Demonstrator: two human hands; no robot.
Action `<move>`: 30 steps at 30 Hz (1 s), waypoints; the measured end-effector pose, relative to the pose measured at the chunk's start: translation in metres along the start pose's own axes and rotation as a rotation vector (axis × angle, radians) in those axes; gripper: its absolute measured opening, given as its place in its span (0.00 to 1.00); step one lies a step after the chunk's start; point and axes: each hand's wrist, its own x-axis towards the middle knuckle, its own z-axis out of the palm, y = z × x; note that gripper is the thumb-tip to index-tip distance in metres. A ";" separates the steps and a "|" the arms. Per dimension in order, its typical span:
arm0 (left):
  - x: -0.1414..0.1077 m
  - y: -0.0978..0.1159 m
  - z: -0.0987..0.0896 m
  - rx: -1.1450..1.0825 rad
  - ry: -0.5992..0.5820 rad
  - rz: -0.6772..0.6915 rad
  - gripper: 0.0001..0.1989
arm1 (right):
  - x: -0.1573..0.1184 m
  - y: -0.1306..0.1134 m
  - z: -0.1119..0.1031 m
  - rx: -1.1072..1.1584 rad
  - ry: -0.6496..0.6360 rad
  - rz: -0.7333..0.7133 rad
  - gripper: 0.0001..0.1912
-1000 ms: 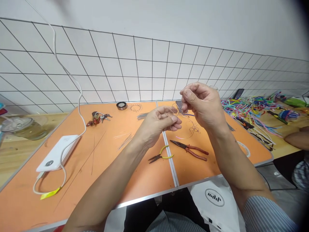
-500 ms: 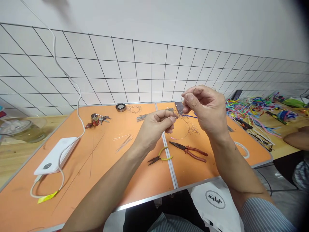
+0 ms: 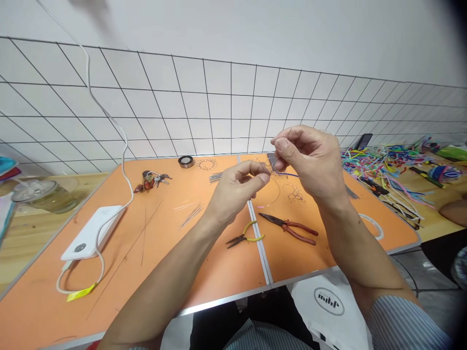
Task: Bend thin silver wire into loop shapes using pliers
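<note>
My left hand (image 3: 237,192) is raised over the middle of the orange table (image 3: 226,272), its thumb and fingers pinching a thin wire piece (image 3: 279,192) that curves down in a loop. Just right of it and slightly higher, my right hand (image 3: 310,158) pinches part of the same thin wirework, whose fine details are hard to make out. Below the hands lie red-handled pliers (image 3: 292,228) and small yellow-handled pliers (image 3: 243,238). Another twisted wire piece (image 3: 296,194) rests on the table under my right hand.
At left are a white power bank (image 3: 91,233) with a cable, keys (image 3: 155,180) and a glass container (image 3: 45,194). Black tape (image 3: 186,161), a wire ring (image 3: 206,164) and straight wires (image 3: 191,214) lie on the table. Colourful strips (image 3: 386,163) and another person's arm (image 3: 454,211) are at right.
The view has shifted slightly, moving the table items right in the picture. My left hand's fingers have risen a little, and the two hands' fingertips are closer together.
</note>
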 end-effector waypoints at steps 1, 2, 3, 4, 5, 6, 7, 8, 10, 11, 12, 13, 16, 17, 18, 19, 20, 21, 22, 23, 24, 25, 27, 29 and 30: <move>0.000 0.002 -0.001 0.007 -0.004 0.007 0.06 | 0.000 0.000 0.001 0.004 -0.009 -0.001 0.20; 0.001 0.003 -0.003 0.008 -0.009 0.008 0.07 | 0.000 0.000 0.002 0.006 -0.018 0.000 0.20; 0.001 0.004 -0.004 0.001 -0.016 0.005 0.08 | 0.000 0.000 0.003 0.005 -0.027 0.002 0.21; 0.001 0.005 -0.005 -0.008 -0.023 0.004 0.08 | 0.000 0.000 0.004 0.004 -0.035 0.004 0.22; 0.002 0.006 -0.006 -0.015 -0.029 0.009 0.08 | 0.000 -0.001 0.006 0.003 -0.041 0.004 0.22; 0.002 0.007 -0.007 -0.016 -0.032 0.020 0.07 | 0.000 -0.001 0.007 0.001 -0.047 0.006 0.23; 0.002 0.007 -0.008 -0.011 -0.030 0.037 0.07 | 0.000 -0.001 0.008 -0.001 -0.051 0.006 0.23; 0.002 0.007 -0.009 -0.001 -0.027 0.057 0.07 | 0.000 -0.002 0.009 -0.004 -0.054 0.003 0.22; 0.002 0.007 -0.011 0.024 -0.023 0.093 0.07 | 0.001 -0.003 0.010 -0.007 -0.065 -0.007 0.21; 0.002 0.007 -0.012 0.036 -0.022 0.107 0.08 | 0.001 -0.003 0.011 -0.005 -0.074 -0.014 0.20; 0.002 0.007 -0.013 0.047 -0.024 0.118 0.09 | 0.001 -0.003 0.011 -0.003 -0.087 -0.019 0.20; 0.002 0.007 -0.014 0.058 -0.026 0.126 0.09 | 0.002 -0.004 0.012 0.000 -0.100 -0.023 0.19; 0.002 0.009 -0.016 0.085 -0.042 0.135 0.11 | 0.003 -0.007 0.015 0.005 -0.141 -0.017 0.19; 0.002 0.010 -0.017 0.089 -0.048 0.137 0.11 | 0.004 -0.008 0.016 0.004 -0.151 -0.010 0.20; 0.002 0.011 -0.017 0.091 -0.053 0.140 0.12 | 0.005 -0.010 0.017 0.002 -0.158 -0.004 0.20; 0.002 0.011 -0.018 0.091 -0.054 0.144 0.12 | 0.006 -0.011 0.018 -0.002 -0.165 0.004 0.21; 0.003 0.011 -0.018 0.091 -0.052 0.146 0.12 | 0.007 -0.013 0.018 -0.007 -0.174 0.010 0.21; 0.003 0.012 -0.019 0.091 -0.047 0.146 0.12 | 0.008 -0.014 0.019 -0.011 -0.183 0.014 0.21; 0.003 0.012 -0.019 0.092 -0.043 0.142 0.12 | 0.009 -0.015 0.019 -0.016 -0.194 0.017 0.21; 0.002 0.012 -0.020 0.095 -0.041 0.137 0.12 | 0.010 -0.016 0.020 -0.020 -0.204 0.021 0.21; 0.002 0.012 -0.020 0.100 -0.040 0.133 0.12 | 0.010 -0.017 0.020 -0.024 -0.213 0.025 0.21; 0.002 0.012 -0.021 0.107 -0.038 0.132 0.12 | 0.011 -0.017 0.021 -0.026 -0.220 0.030 0.22; 0.002 0.013 -0.021 0.121 -0.037 0.135 0.11 | 0.012 -0.018 0.021 -0.022 -0.229 0.043 0.21; 0.001 0.014 -0.022 0.126 -0.038 0.133 0.11 | 0.012 -0.018 0.022 -0.007 -0.234 0.060 0.21; 0.001 0.015 -0.022 0.124 -0.038 0.126 0.11 | 0.012 -0.018 0.022 0.002 -0.236 0.069 0.20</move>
